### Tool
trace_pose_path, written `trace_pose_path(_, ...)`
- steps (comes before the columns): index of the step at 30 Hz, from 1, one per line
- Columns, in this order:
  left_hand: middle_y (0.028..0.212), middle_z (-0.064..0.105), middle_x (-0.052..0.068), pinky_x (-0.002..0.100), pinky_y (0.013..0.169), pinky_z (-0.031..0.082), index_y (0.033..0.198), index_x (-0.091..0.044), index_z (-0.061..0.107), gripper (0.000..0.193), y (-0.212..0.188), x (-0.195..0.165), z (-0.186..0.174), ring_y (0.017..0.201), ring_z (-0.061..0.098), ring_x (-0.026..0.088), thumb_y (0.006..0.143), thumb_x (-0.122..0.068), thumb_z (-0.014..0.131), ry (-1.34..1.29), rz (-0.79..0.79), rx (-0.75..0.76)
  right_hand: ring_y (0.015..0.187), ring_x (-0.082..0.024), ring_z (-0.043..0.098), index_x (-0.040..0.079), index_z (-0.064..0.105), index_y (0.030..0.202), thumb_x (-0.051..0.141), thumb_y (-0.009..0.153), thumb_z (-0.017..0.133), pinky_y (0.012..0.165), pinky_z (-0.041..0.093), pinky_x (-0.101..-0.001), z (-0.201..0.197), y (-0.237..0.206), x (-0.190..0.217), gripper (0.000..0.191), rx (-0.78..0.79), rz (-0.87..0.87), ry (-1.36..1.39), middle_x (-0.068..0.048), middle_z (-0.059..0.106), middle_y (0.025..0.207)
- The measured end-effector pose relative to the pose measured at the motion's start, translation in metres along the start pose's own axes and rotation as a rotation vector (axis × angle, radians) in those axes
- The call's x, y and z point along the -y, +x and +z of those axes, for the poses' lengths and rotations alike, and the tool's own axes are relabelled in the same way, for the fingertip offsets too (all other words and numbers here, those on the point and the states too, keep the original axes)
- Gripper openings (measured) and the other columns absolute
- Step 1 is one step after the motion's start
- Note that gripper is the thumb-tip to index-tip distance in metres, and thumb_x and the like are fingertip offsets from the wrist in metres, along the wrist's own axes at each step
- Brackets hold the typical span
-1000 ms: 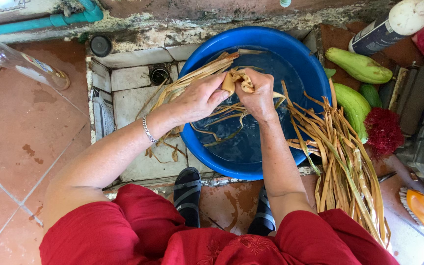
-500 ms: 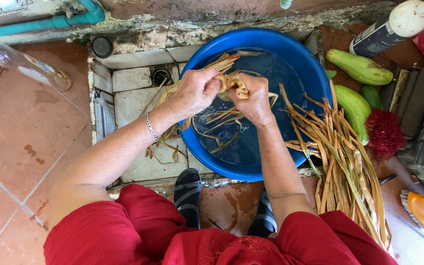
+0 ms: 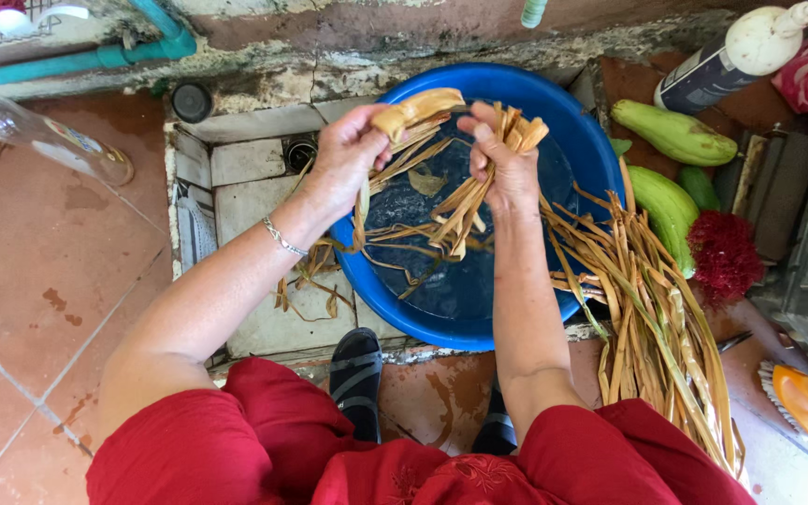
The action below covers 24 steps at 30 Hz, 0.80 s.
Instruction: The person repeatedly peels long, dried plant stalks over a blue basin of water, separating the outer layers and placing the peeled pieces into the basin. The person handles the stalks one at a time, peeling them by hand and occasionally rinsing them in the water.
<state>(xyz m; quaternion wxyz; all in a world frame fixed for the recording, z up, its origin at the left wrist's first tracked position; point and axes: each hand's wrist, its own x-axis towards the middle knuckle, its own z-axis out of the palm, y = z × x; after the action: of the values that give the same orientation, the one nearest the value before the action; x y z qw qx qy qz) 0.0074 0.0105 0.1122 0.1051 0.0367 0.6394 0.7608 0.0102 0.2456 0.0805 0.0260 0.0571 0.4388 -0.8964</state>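
The left hand [image 3: 348, 159] has its grip closed on the thick tan end of a bundle of dried leaf strips [image 3: 418, 108], pinched between thumb and fingers and lifted above the blue basin [image 3: 600, 154]. The right hand [image 3: 507, 168] grips a second bunch of strips [image 3: 516, 131], fingers wrapped round their upper ends so that the cut tips fan out above the knuckles. The two hands stand near each other but apart, and the loose lengths hang down from both into the basin, where they trail in the dark water [image 3: 451, 281]. Held high like this, the strips drip back into the basin and hang straight rather than tangle, it seems. A thin bracelet [image 3: 282, 238] sits on the left wrist.

More strips droop over the basin's left rim onto the pale tiled ledge [image 3: 245, 159] beside a small drain [image 3: 299, 150]. To the right of the basin a long heap of dry strips [image 3: 666, 346] lies on the floor, close by the right arm. Further right lie green squashes [image 3: 675, 131], a dark red tufted flower [image 3: 727, 252] and a spray bottle [image 3: 731, 61]. At the far left a clear plastic bottle [image 3: 44, 140] lies on the red floor tiles [image 3: 39, 281], below a teal pipe [image 3: 77, 61]. The person's red clothing [image 3: 273, 440] and dark sandals [image 3: 355, 379] fill the near edge.
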Motion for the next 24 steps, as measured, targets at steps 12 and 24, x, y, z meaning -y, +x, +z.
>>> trace_pose_path(12,0.068,0.062,0.002,0.023,0.044,0.041,0.103,-0.002,0.067,0.016,-0.016,0.021,0.035,0.053,0.054,0.006,0.102,-0.017,0.064,0.209,-0.287,0.124,0.065,-0.006,0.053,0.003,0.064,0.118,0.021,0.101,0.067,0.052,0.039,-0.0207,0.003,-0.010,-0.004,0.025,0.039,-0.083,0.103,-0.007,0.073,0.099)
trace_pose_path(24,0.074,0.068,0.001,0.021,0.055,0.053,0.103,-0.002,0.070,0.028,-0.036,0.017,0.028,0.063,0.064,0.006,0.102,-0.022,0.051,0.182,-0.535,0.407,0.057,-0.008,0.054,0.006,0.069,0.103,0.022,0.101,0.068,0.047,0.038,-0.0230,-0.035,0.025,-0.011,0.016,-0.207,-0.091,0.152,-0.002,0.068,0.080)
